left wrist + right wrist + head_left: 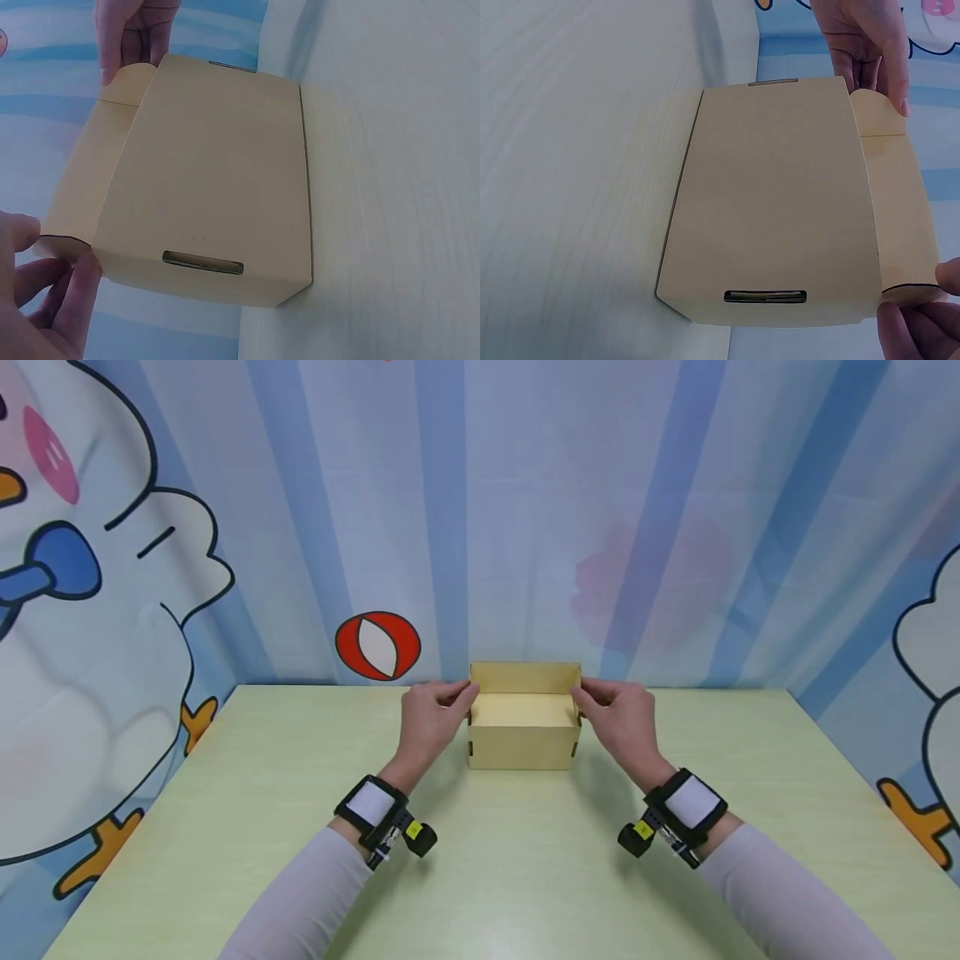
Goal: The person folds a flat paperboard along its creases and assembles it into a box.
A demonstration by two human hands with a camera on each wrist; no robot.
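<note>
A small tan cardboard box (519,747) stands on the table, its top open towards me and its back panel (525,677) raised. Rounded tabs stick out from both ends of that panel. My left hand (431,718) pinches the left tab (64,244) between thumb and fingers. At the opposite end, my right hand (624,718) pinches the right tab (911,293) the same way. Both wrist views show the plain front wall (214,165) with a narrow slot (765,297) near each end. The box floor is partly hidden behind the front wall.
The pale wooden table (517,868) ends at a blue striped curtain (517,527) right behind the box. Cartoon figures are printed on the cloth at both sides, with a red and white ball (378,646) at the back. Wrist cameras (418,837) jut inward from both wrists.
</note>
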